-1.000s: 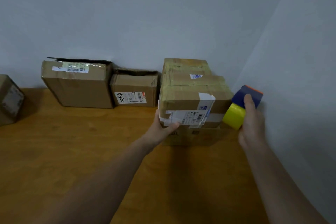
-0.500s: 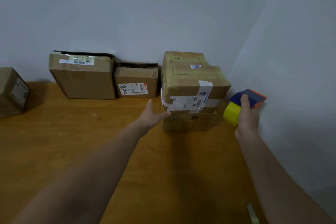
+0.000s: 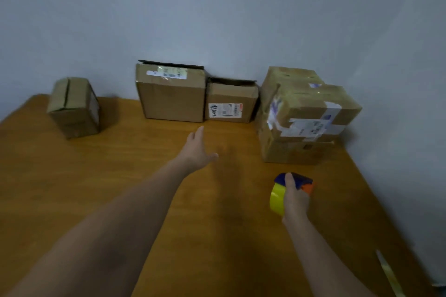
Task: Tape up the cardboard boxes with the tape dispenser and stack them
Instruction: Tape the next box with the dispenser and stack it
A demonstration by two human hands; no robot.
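On the desk [image 3: 120, 200], our taped stack [image 3: 306, 113] sits in the right corner, and we have let go of it. The large box [image 3: 171, 96] and small box [image 3: 230, 103] beside it gape at the top, their contents hidden; we judge them next. Our left hand [image 3: 196, 149], fingers spread, has swung toward them. Our right hand [image 3: 295, 198] has drawn back, fingers wrapped round the tape dispenser [image 3: 277, 196].
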